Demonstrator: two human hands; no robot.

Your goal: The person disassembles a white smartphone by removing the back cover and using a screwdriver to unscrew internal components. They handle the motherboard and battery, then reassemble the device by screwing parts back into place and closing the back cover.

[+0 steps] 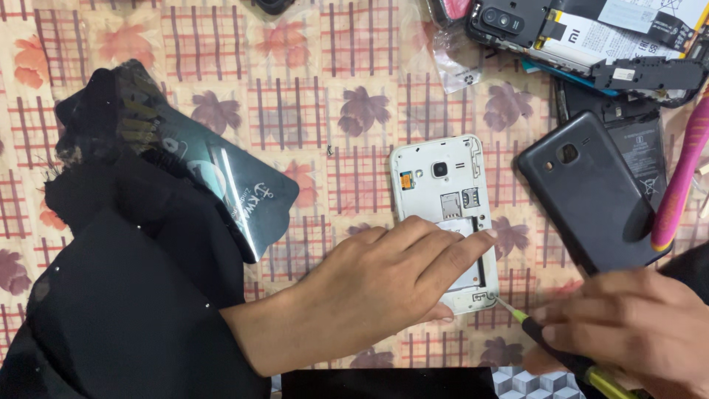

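A white phone [441, 179] lies face down with its back cover off, showing the camera, card slots and an empty battery bay. My left hand [384, 281] rests flat over its lower half, holding it down. My right hand [635, 329] grips a thin screwdriver [543, 336] with a black and yellow-green handle. Its tip touches the phone's lower right corner. The removed dark grey back cover [587, 196] lies just right of the phone.
A floral checked cloth [295, 96] covers the table. A dark glossy packet [229, 185] lies at left, next to my black sleeve. Opened phones and parts [591, 37] are piled at the top right. A pink tool [683, 177] sits at the right edge.
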